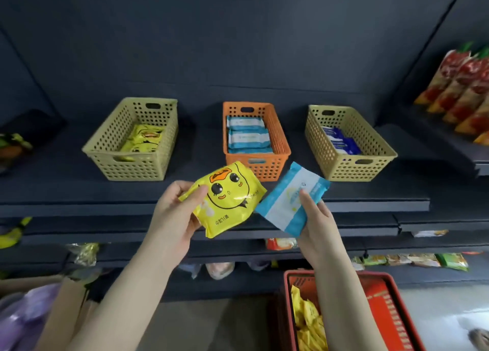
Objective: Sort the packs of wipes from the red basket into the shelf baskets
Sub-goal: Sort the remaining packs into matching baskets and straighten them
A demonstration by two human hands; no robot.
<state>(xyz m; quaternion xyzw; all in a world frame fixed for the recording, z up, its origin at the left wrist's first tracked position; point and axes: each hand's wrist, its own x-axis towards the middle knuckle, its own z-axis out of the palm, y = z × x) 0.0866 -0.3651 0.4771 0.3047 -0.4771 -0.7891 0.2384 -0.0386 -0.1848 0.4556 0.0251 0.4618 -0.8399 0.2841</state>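
Note:
My left hand (174,213) grips a yellow pack of wipes with a cartoon face (227,197) in front of the shelf edge. My right hand (315,221) holds a light-blue and white pack (288,199) beside it. On the shelf stand three baskets: a left beige basket (105,149) with yellow packs, an orange basket (280,138) with light-blue packs, and a right beige basket (375,149) with dark-blue packs. The red basket (389,308) sits low at the right with yellow packs (307,321) inside, partly hidden by my right forearm.
Snack bags (460,85) line a shelf at the upper right. Lower shelves hold more packets (412,260). A cardboard box (71,295) and purple bags (23,316) sit at the lower left. The dark shelf front (79,207) runs across just beyond my hands.

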